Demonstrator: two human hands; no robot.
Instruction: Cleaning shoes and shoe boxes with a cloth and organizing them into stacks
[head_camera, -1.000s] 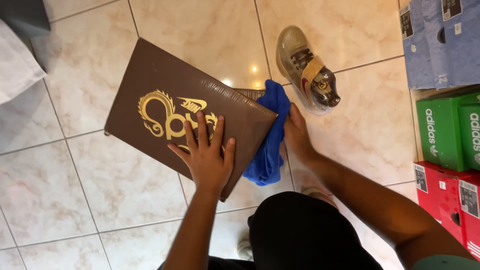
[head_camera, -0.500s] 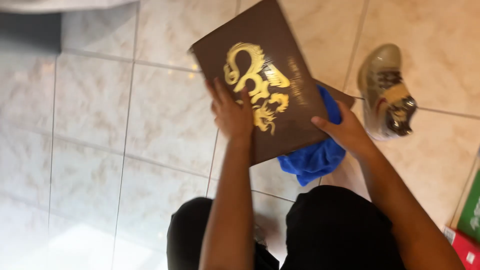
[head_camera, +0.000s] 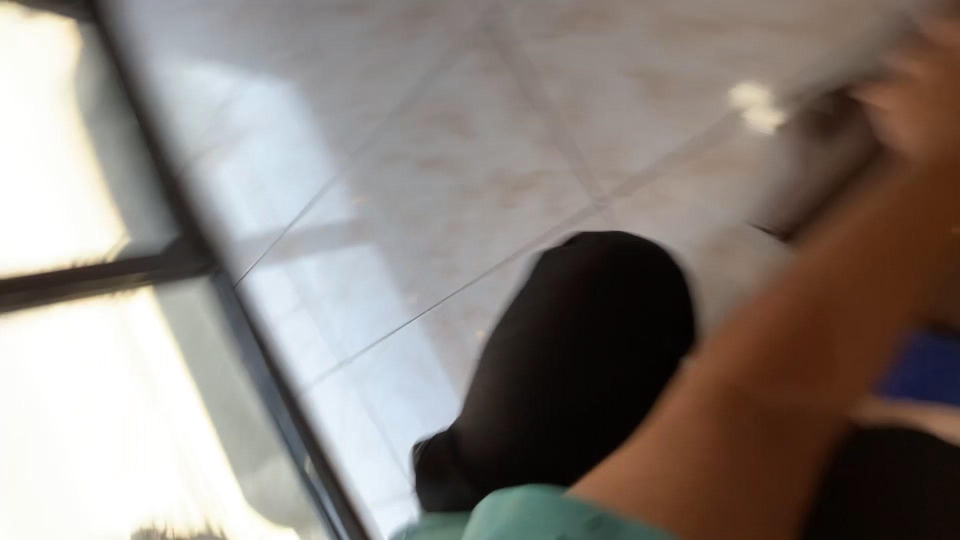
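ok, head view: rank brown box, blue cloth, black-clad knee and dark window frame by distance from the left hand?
1. brown box, just below-left of the blurred left hand.
2. blue cloth, lower, at the right edge.
3. black-clad knee, centre.
4. dark window frame, far left.

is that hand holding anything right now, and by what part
Cannot be told: the left hand is a blur at the frame's edge, against a dark shape. The right hand is out of view.

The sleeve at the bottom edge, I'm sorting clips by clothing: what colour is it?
Teal green; the sleeve shows, blurred, at the bottom of the head view, beside the black-clad knee.
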